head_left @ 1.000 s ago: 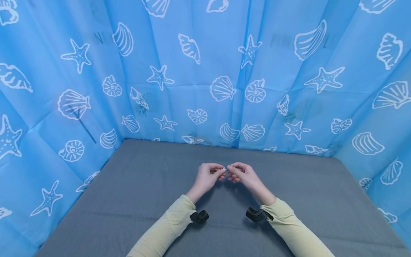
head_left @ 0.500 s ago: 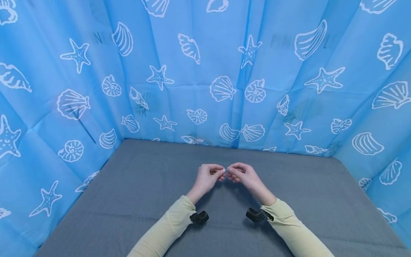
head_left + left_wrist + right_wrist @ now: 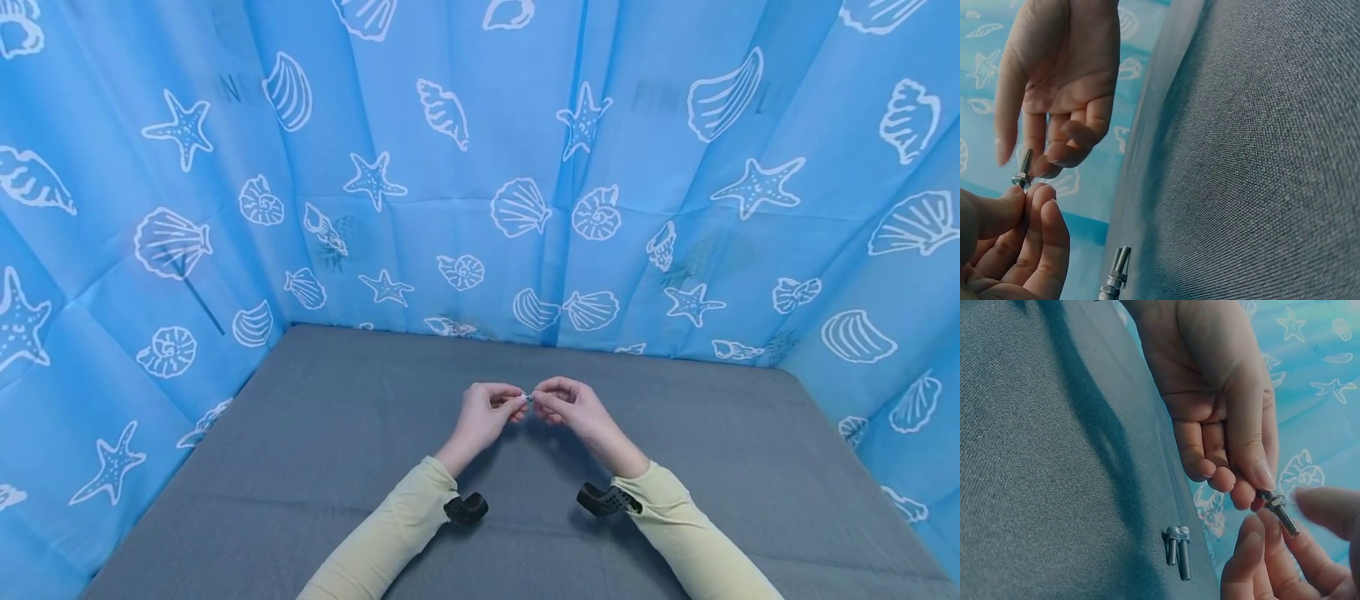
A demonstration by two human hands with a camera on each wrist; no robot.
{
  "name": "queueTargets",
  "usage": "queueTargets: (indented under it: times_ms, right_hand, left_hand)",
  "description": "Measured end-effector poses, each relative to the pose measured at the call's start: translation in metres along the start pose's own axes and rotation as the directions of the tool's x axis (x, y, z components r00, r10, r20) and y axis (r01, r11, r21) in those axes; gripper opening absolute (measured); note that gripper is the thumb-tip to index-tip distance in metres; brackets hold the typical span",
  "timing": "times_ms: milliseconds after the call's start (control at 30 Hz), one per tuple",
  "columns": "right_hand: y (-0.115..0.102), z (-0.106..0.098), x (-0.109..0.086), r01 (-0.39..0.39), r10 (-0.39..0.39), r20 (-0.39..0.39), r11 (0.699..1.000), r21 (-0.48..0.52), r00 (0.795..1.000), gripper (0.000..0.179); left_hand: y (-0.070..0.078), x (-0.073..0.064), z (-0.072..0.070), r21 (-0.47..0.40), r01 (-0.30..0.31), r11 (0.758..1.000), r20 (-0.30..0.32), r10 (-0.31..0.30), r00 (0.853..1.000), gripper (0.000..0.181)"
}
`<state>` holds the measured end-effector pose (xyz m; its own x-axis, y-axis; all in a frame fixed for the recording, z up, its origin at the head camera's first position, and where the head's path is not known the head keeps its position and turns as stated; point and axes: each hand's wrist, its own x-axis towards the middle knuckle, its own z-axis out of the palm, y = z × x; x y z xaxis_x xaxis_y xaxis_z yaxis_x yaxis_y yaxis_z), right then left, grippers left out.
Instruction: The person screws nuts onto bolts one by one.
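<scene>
A small metal bolt (image 3: pixel 1286 519) with a hex piece near its held end is pinched between thumb and forefinger of my left hand (image 3: pixel 482 415), raised over the grey table. Its threaded shank points toward my right hand (image 3: pixel 576 412). In the right wrist view my left hand (image 3: pixel 1222 406) comes down from the top. Around the shank, at lower right, the fingers (image 3: pixel 1244 556) of my right hand are loosely spread. The left wrist view shows the right thumb standing off from the bolt (image 3: pixel 1025 164), with bent fingers on its other side.
Two similar bolts (image 3: pixel 1179 553) lie side by side on the grey cloth-covered table (image 3: pixel 360 433); the head view does not show them. Blue curtains (image 3: pixel 457 217) with white shells and starfish rise along the back and sides. Black cameras (image 3: pixel 607 501) are strapped at both wrists.
My right hand and wrist have shifted very slightly to the right, and its fingers have moved a little at the bolt. My left hand stays in place with the bolt pinched.
</scene>
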<state>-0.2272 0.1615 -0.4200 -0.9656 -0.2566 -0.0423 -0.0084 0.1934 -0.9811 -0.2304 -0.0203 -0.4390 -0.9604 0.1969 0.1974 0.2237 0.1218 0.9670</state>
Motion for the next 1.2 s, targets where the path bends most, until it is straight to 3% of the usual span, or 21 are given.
queueTargets:
  times_ms: [133,333,567,767,1000,1200]
  right_hand:
    - [-0.0008,-0.0007,-0.0005,0.027,-0.027,0.023,1.000,-0.010,0.999,0.028]
    - [-0.0036,0.0002,-0.0016,-0.030,0.031,0.028,0.999,-0.035,0.999,0.037]
    - [-0.0009,0.0021,0.0004,0.026,-0.026,0.012,0.999,-0.036,1.000,0.027]
    - [0.0012,0.0029,0.0006,-0.052,0.052,-0.032,0.998,-0.017,0.998,0.032]
    - [-0.0008,0.0030,-0.0010,0.028,-0.028,-0.007,0.999,-0.034,1.000,0.026]
    - [-0.0007,0.0040,-0.0012,-0.040,0.039,-0.009,0.997,-0.060,0.999,0.033]
  left_hand:
    - [0.0001,0.0010,0.0008,0.000,0.009,1.000,-0.001,-0.009,1.000,0.013]
    - [0.0007,-0.0003,0.0012,0.018,0.008,1.000,-0.001,-0.008,1.000,0.012]
    - [0.0014,-0.0010,0.0008,0.014,0.020,1.000,-0.005,-0.020,1.000,0.013]
    - [0.0003,-0.0018,0.0011,0.009,0.016,1.000,0.009,-0.016,1.000,0.013]
    - [0.0016,-0.0020,-0.0002,0.012,0.014,1.000,0.006,-0.014,1.000,0.012]
    - [-0.0005,-0.0026,0.0000,0.027,0.007,1.000,0.009,-0.007,1.000,0.011]
